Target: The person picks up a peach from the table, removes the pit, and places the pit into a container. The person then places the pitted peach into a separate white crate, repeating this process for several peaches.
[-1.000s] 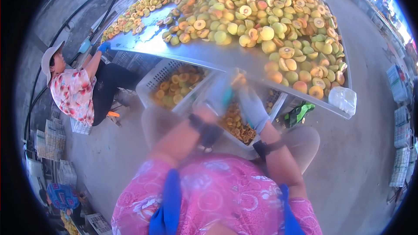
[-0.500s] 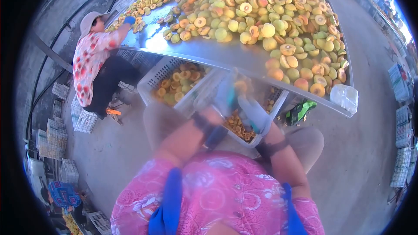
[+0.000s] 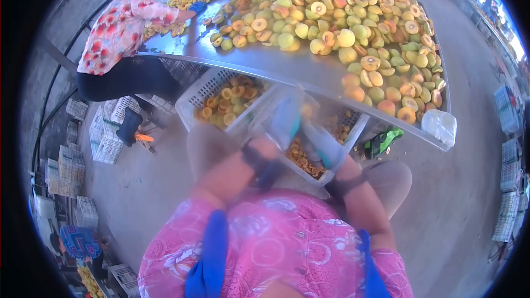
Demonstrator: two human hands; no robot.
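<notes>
My left hand (image 3: 282,121), in a pale glove with teal on it, is raised over a white crate (image 3: 352,139) below the table edge. Close beside it is my right hand (image 3: 324,144), gloved alike. Both are smeared by motion. Between their fingertips shows a blurred yellow-orange piece of fruit (image 3: 309,108); which hand grips it I cannot make out. Beneath the hands, the crate contains small orange-brown fruit pieces (image 3: 301,157). Just left stands another white crate (image 3: 190,99) with hollowed yellow-orange fruit halves (image 3: 227,102), peach-like.
A metal table (image 3: 265,69) carries a large heap of halved peach-like fruit (image 3: 331,22). A clear plastic block (image 3: 440,126) sits on its near right corner. A co-worker (image 3: 113,36) leans over the left side. A green-black bag (image 3: 383,142) lies on the floor; stacked crates (image 3: 509,160) line the right.
The co-worker at left has risen from a low seat and reaches farther across the table. My hands stay over the same crate, still blurred, with slight shifts.
</notes>
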